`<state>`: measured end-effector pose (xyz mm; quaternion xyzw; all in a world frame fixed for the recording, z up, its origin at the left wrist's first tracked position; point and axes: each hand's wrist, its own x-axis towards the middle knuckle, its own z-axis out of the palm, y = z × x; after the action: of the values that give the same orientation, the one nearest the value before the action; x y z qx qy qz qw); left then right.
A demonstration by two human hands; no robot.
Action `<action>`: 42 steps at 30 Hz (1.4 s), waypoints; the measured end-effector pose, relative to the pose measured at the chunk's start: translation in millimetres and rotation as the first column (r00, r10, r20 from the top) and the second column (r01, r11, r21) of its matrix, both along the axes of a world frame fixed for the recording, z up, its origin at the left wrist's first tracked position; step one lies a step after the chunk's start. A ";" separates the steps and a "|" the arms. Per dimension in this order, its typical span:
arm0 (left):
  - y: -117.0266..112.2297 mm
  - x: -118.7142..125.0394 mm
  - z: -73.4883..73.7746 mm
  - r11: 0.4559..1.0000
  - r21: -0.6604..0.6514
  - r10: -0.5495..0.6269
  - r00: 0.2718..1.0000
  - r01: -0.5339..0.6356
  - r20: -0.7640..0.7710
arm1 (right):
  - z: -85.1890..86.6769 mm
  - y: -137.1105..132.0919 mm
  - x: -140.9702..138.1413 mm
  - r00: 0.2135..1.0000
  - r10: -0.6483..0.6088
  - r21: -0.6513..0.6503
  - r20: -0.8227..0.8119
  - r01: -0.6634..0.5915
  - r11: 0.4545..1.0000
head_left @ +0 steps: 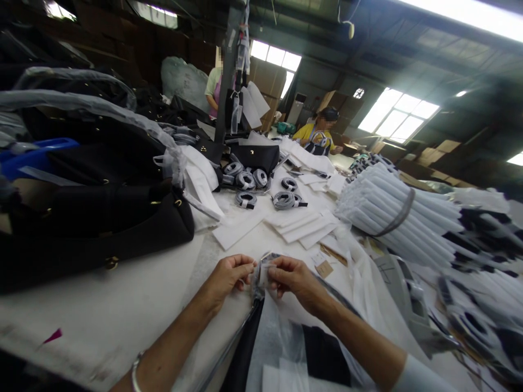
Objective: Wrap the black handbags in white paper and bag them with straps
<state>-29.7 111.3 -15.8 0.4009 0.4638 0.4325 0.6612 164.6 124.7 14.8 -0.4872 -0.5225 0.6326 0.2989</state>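
Near the middle of the table, a bag strap [258,288] in clear plastic wrap is held between my two hands. My left hand [226,280] is pinched at its left edge, apparently on the loose wrap; the fingertips partly hide what they grip. From the other side, my right hand [296,280] pinches the wrapped strap with thumb and fingers. Below it the strap runs into a black bag [245,343] close to my body, partly covered by pale translucent sheeting [281,337].
Black bags [163,234] with wrapped handles crowd the left. Ahead lie coiled straps [284,200] and white paper sheets [302,226]. A bound bundle of wrapped strips [400,201] and a grey tape dispenser [402,288] are at right. Two co-workers [314,133] are farther back.
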 end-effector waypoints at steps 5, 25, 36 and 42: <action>0.9 -0.7 -2.2 1.000 -0.011 0.009 1.000 -0.009 0.015 | -6.0 -1.1 -8.2 0.993 0.119 -0.038 -0.019 -0.119 0.992; -22.8 0.6 7.5 0.799 0.541 0.083 0.843 0.263 -0.532 | -13.1 10.2 -21.3 0.991 0.120 0.065 0.065 -0.124 0.990; -21.7 8.1 13.8 0.942 0.320 0.226 0.512 0.104 -0.829 | -13.8 8.9 -22.1 0.989 0.149 0.104 0.000 -0.148 0.984; -20.1 6.5 16.3 0.956 0.250 0.142 0.505 0.153 -0.852 | -10.6 8.0 -25.5 0.970 0.156 0.177 0.186 -0.189 0.966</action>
<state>-23.2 91.2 0.5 0.6573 0.6601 0.2365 0.2763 139.1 132.7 4.2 -0.4608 -0.6457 0.5584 0.2427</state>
